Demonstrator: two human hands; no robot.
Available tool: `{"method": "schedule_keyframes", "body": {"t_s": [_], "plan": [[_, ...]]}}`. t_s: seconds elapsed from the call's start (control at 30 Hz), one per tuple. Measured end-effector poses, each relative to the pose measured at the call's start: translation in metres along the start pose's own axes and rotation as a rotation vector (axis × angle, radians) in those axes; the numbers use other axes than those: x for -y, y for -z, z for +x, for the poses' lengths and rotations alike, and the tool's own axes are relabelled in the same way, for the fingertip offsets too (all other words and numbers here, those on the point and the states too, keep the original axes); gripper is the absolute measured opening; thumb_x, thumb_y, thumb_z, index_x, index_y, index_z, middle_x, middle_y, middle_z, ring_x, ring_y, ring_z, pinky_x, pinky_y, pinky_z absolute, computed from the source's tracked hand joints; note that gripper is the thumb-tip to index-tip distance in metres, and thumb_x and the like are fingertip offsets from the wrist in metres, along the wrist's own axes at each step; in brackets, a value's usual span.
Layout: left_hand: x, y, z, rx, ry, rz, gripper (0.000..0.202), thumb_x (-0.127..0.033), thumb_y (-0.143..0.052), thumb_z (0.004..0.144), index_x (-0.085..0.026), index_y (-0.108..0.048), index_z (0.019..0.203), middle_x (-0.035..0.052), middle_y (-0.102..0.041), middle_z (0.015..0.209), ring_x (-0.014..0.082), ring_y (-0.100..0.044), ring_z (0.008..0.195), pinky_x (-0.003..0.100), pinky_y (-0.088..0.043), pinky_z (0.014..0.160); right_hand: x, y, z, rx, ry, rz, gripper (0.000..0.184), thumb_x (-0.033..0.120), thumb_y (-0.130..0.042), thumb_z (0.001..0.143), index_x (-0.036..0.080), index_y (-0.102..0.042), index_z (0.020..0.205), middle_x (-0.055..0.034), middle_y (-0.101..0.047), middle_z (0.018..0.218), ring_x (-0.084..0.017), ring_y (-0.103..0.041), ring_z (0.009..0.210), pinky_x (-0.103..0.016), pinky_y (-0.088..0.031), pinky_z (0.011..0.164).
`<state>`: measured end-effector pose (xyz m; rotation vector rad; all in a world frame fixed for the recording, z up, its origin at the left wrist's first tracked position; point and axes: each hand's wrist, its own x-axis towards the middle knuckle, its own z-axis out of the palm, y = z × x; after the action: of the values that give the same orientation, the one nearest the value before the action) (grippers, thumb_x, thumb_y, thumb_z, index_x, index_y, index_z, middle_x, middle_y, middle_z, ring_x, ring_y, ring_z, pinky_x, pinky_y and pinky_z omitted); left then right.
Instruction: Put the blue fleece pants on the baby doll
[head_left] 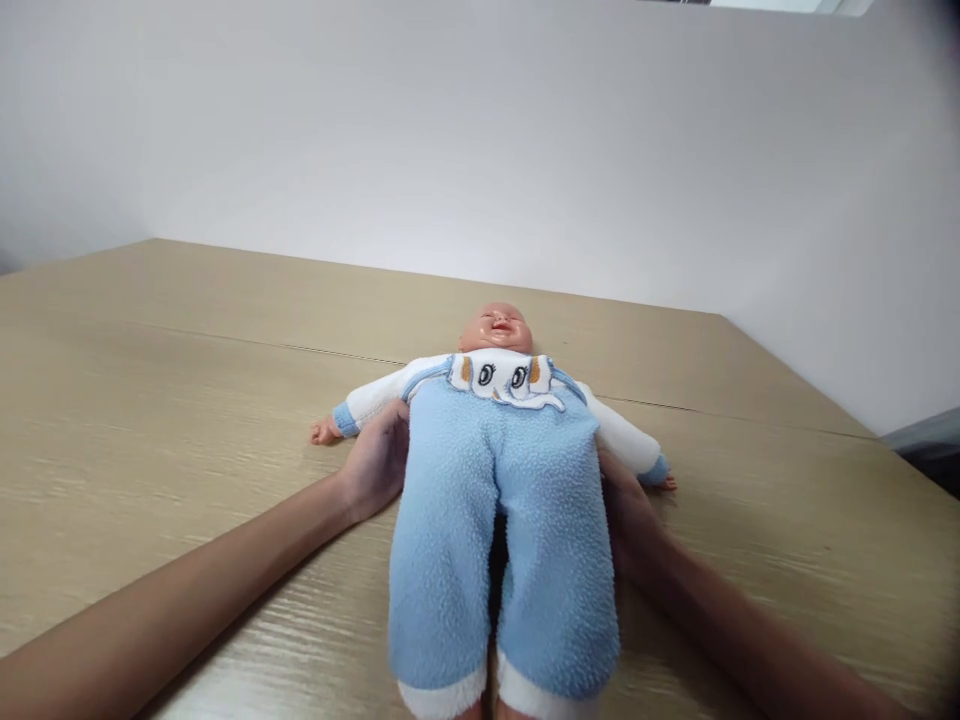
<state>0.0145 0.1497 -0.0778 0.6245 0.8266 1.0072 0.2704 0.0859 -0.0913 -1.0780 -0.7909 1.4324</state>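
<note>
A baby doll point(495, 450) lies on its back on the wooden table, head away from me and legs toward me. It wears fuzzy light-blue trousers with white cuffs and a white top with an embroidered elephant face. My left hand point(379, 460) holds the doll's left-hand side in view at the waist, its fingers hidden under or behind the body. On the opposite side my right hand point(630, 515) grips it at the hip, partly covered by the trousers. Both doll arms stretch outward, and its feet are cut off by the bottom edge.
The light wooden table point(187, 420) spreads on both sides, with a thin seam across it. A white wall point(450, 140) rises behind its far edge. Something dark and grey point(934, 450) shows past the table's right edge.
</note>
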Motion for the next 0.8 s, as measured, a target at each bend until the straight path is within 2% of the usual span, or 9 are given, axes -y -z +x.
{"method": "schedule_keyframes", "body": {"t_s": [0.07,0.17,0.27,0.4,0.5,0.6,0.7,0.8], "plan": [[-0.002,0.005,0.002,0.052,-0.044,0.07,0.022,-0.024,-0.063,0.07,-0.025,-0.041,0.066,-0.0048,-0.036,0.056,0.0154,-0.037,0.053,0.036,-0.048,0.063,0.003,0.003,0.0,-0.033,-0.058,0.087,0.03,0.055,-0.084,0.078,0.029,-0.07,0.08,-0.0052,-0.079,0.08,-0.036,-0.077,0.09,-0.051,-0.067,0.084],[-0.005,0.011,0.005,0.068,-0.118,0.12,0.018,-0.029,-0.059,0.071,-0.025,-0.041,0.068,-0.0032,-0.037,0.058,0.0194,-0.045,0.058,0.042,-0.052,0.071,0.005,0.007,0.001,-0.012,-0.033,0.04,0.028,0.054,-0.08,0.081,0.029,-0.068,0.076,-0.004,-0.071,0.07,-0.034,-0.073,0.083,-0.051,-0.064,0.082],[-0.008,0.011,0.007,0.08,-0.191,0.118,0.013,-0.033,-0.059,0.07,-0.025,-0.05,0.074,-0.0001,-0.051,0.066,0.0275,-0.062,0.076,0.047,-0.056,0.084,0.007,0.01,0.001,-0.01,-0.002,-0.042,0.027,0.052,-0.074,0.084,0.031,-0.066,0.071,-0.0037,-0.063,0.062,-0.034,-0.068,0.078,-0.05,-0.062,0.079],[-0.011,0.01,0.007,0.132,-0.221,0.137,0.02,-0.04,-0.066,0.078,-0.023,-0.063,0.088,0.0051,-0.072,0.089,0.0363,-0.068,0.106,0.048,-0.053,0.096,0.01,0.005,0.001,-0.044,0.043,-0.063,0.021,0.048,-0.069,0.085,0.031,-0.067,0.074,-0.0048,-0.074,0.078,-0.033,-0.07,0.087,-0.048,-0.061,0.084],[-0.011,0.012,0.009,0.188,-0.24,0.145,0.02,-0.036,-0.071,0.083,-0.022,-0.065,0.095,0.0052,-0.076,0.103,0.0332,-0.068,0.112,0.043,-0.051,0.1,0.012,0.0,0.003,0.012,0.11,-0.067,0.016,0.045,-0.066,0.087,0.032,-0.072,0.094,-0.004,-0.081,0.099,-0.035,-0.072,0.108,-0.048,-0.06,0.096],[-0.008,0.016,0.013,0.195,-0.252,0.149,0.015,-0.031,-0.072,0.086,-0.022,-0.063,0.093,0.0029,-0.074,0.102,0.0282,-0.067,0.11,0.038,-0.049,0.1,0.013,0.003,0.005,0.042,0.153,-0.091,0.028,0.042,-0.067,0.086,0.031,-0.073,0.11,-0.004,-0.081,0.113,-0.034,-0.069,0.12,-0.045,-0.057,0.102],[-0.008,0.018,0.014,0.201,-0.249,0.169,0.014,-0.031,-0.071,0.088,-0.021,-0.064,0.095,0.0032,-0.072,0.102,0.0263,-0.066,0.106,0.036,-0.048,0.098,0.012,0.014,0.008,0.018,0.197,-0.194,0.024,0.042,-0.069,0.087,0.029,-0.072,0.107,-0.0031,-0.078,0.115,-0.032,-0.066,0.118,-0.041,-0.054,0.101],[-0.009,0.018,0.014,0.216,-0.26,0.213,0.016,-0.033,-0.071,0.089,-0.02,-0.066,0.097,0.0055,-0.073,0.104,0.0267,-0.065,0.103,0.037,-0.049,0.096,0.014,0.029,0.01,0.018,0.291,-0.408,0.016,0.044,-0.069,0.093,0.028,-0.069,0.094,-0.0008,-0.072,0.102,-0.027,-0.062,0.104,-0.037,-0.049,0.095]]}}
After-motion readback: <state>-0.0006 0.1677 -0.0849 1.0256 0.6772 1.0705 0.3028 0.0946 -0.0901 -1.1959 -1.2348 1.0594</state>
